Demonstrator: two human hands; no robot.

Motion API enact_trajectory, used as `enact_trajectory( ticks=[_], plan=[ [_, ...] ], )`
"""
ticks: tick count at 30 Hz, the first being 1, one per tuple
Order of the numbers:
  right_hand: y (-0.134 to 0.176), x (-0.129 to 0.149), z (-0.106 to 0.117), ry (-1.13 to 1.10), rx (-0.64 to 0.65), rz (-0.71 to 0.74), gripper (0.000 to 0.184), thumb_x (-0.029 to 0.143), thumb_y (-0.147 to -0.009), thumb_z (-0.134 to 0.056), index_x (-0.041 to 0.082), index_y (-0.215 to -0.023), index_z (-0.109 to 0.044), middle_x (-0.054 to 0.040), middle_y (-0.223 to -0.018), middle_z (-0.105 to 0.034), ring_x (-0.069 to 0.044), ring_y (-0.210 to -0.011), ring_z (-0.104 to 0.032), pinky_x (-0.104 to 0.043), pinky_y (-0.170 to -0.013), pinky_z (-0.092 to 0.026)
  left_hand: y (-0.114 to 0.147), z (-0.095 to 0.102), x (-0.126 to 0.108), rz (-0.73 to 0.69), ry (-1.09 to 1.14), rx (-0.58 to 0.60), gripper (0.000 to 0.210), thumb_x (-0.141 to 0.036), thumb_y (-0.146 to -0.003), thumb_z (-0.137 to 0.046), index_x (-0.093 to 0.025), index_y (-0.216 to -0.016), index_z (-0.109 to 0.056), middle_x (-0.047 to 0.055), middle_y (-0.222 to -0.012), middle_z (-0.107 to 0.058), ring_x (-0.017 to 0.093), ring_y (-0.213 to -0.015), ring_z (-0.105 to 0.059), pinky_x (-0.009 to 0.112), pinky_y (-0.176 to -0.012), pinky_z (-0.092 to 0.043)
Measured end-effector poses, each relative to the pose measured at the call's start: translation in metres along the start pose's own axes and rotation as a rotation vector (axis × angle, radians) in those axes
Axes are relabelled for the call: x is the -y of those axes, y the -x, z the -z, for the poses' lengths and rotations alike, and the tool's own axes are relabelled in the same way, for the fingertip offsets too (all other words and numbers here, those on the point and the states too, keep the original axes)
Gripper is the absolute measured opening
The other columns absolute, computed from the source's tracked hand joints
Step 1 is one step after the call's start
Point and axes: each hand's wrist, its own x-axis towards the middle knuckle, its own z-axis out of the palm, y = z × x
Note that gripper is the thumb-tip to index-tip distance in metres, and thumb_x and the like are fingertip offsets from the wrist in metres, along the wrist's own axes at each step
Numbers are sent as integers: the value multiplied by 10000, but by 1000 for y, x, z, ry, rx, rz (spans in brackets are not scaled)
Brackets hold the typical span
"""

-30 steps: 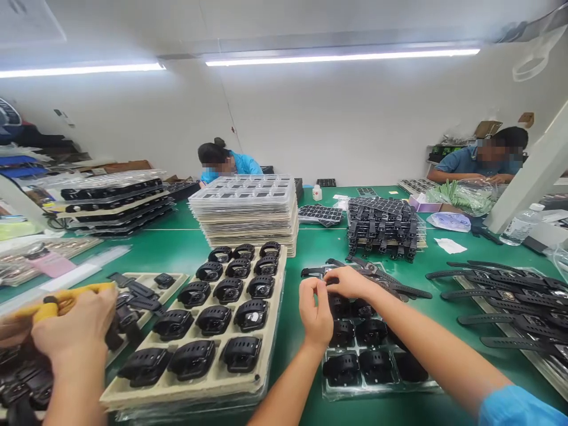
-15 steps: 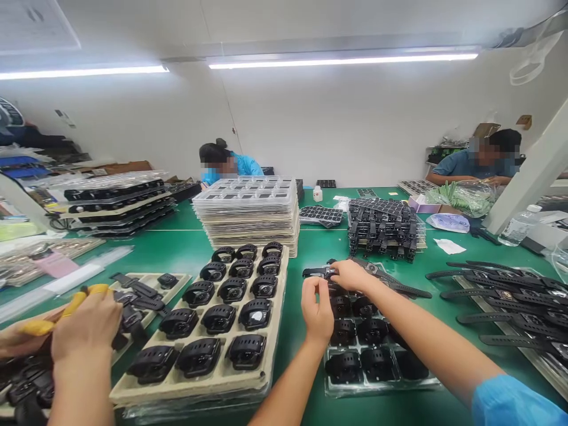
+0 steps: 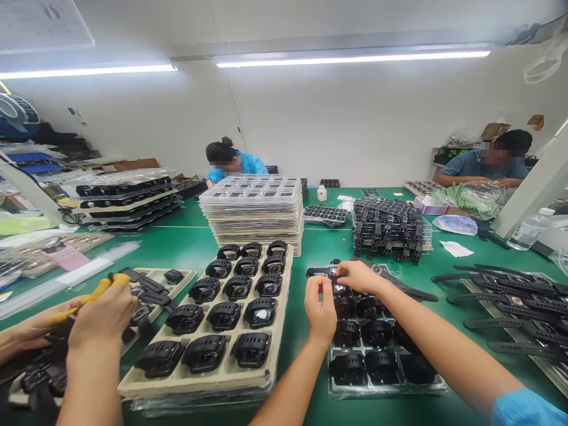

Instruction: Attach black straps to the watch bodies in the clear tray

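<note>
Both my hands are at the far end of a clear plastic tray that holds several black smartwatches with their straps looped. A smartwatch with a black strap is between my fingertips. My left hand is closed at its near side, thumb and fingers pinched together. Reaching in from the right, my right hand pinches the same watch; its fingertips partly hide it. Under my right forearm, some of the tray's watches are covered. Beyond my right wrist, another watch lies with its strap stretched out flat.
Left of my arms stands a beige tray of looped watches. A co-worker's hands with yellow finger covers work over watches further left. Stacked trays, strap-laden trays and flat-strapped watches surround the area. Two people sit opposite.
The whole view has shifted slightly to the right in the picture. My hands stay pinched at the same watch. The co-worker's hands at the left have moved a little.
</note>
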Motion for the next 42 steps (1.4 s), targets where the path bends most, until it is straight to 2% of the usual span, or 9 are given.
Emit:
enact_trajectory(
  ticks=[6,12,15,17,23,28,32,36,42],
  plan=[
    [-25,0,15,104,-57,-14,255,329,-1009,-637,189,-1221,-654,-104,-1323,-615,-267,-1147,-624,-488,-973,-529,1,-1,3,2,6,0,273,-358,-1001,-480,-201,-796,-571,22,-796,-584,183,-760,-563,285,-721,-464],
    [-66,28,-6,134,7,-59,279,327,-1007,-641,198,-1255,-638,-105,-1321,-615,-260,-1112,-640,-473,-942,-550,1,-2,8,-29,11,-3,283,-359,-1002,-464,-204,-786,-562,15,-768,-556,176,-720,-528,272,-678,-449],
    [-72,34,-10,82,-30,-82,254,321,-1011,-637,201,-1235,-647,-101,-1298,-627,-247,-1084,-649,-455,-925,-559,2,-3,9,-27,13,-1,275,-348,-1002,-463,-203,-790,-563,21,-778,-563,181,-731,-532,278,-692,-449],
    [-70,30,-1,8,-99,-86,258,320,-1004,-648,188,-1226,-648,-97,-1270,-639,-246,-1064,-657,-452,-908,-566,3,-3,10,-15,17,-2,269,-342,-1001,-468,-202,-793,-566,24,-782,-564,183,-736,-532,281,-700,-444],
    [-37,8,60,-408,-488,-67,257,387,-1014,-619,156,-1119,-659,-67,-1086,-686,-215,-922,-681,-403,-824,-573,5,-5,4,4,54,18,279,-351,-995,-486,-202,-772,-564,17,-762,-552,182,-732,-530,281,-703,-430],
    [15,5,90,-839,-681,11,511,684,-916,-568,186,-1000,-644,-35,-860,-689,-197,-777,-649,-306,-667,-509,1,1,0,8,92,36,297,-400,-997,-493,-203,-790,-572,18,-784,-556,186,-755,-531,285,-731,-431],
    [55,11,86,-1099,-663,57,557,749,-813,-638,215,-972,-663,32,-669,-582,-136,-569,-512,-254,-528,-413,-2,4,-8,27,123,57,314,-458,-993,-505,-201,-832,-587,24,-819,-562,193,-792,-530,297,-769,-431],
    [78,20,73,-1260,-587,77,517,707,-774,-731,220,-935,-667,46,-610,-560,-111,-488,-431,-231,-446,-324,5,-6,-33,32,168,232,341,-520,-949,-581,-195,-914,-676,46,-876,-637,204,-829,-574,304,-783,-454],
    [95,42,48,-1360,-462,46,555,769,-778,-671,226,-885,-637,40,-594,-583,-114,-433,-440,-237,-413,-377,17,-33,-65,364,552,569,464,-604,-892,-648,-175,-1040,-747,65,-885,-696,189,-808,-606,294,-769,-471]
  ],
)
